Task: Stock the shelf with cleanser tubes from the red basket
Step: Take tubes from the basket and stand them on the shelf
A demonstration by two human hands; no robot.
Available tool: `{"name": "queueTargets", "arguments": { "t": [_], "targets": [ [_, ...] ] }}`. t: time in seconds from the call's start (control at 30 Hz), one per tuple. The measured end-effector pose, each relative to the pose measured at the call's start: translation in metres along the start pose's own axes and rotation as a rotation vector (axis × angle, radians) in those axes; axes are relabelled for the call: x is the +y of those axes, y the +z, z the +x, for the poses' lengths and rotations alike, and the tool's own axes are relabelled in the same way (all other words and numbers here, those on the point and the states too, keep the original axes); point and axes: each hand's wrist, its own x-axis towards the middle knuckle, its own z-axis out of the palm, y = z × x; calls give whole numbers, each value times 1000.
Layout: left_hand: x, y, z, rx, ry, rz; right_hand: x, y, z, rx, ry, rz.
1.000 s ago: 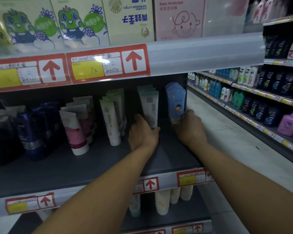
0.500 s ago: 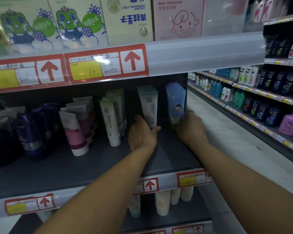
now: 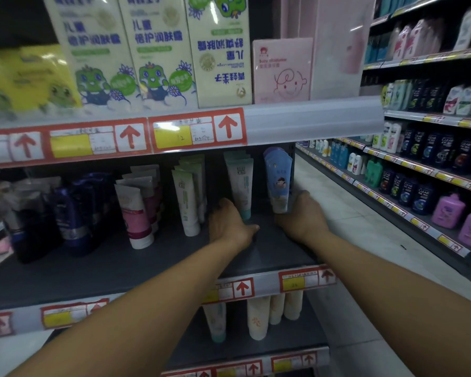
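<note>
At the frame centre, the upright blue tube (image 3: 278, 186) is gripped at its base by the right hand (image 3: 301, 223). The left hand (image 3: 230, 227) is rested beside the white tube (image 3: 241, 186); its fingers are hidden.

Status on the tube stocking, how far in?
Done: rows of tubes already stand on the shelf, including white-teal tubes and blue tubes. In hand: left hand at the white-teal row's base, right hand against the blue row. Left: cannot say; the red basket is out of view.
</note>
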Motion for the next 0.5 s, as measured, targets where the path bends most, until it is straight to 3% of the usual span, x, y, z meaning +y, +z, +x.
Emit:
{"name": "queueTargets", "arguments": {
  "t": [0.17, 0.5],
  "targets": [
    [1, -24, -35, -6, 149, 35, -7, -17, -36, 39, -83, -96],
    [0, -94, -114, 79, 220, 30, -53, -52, -123, 111, -250, -181]
  ]
}}
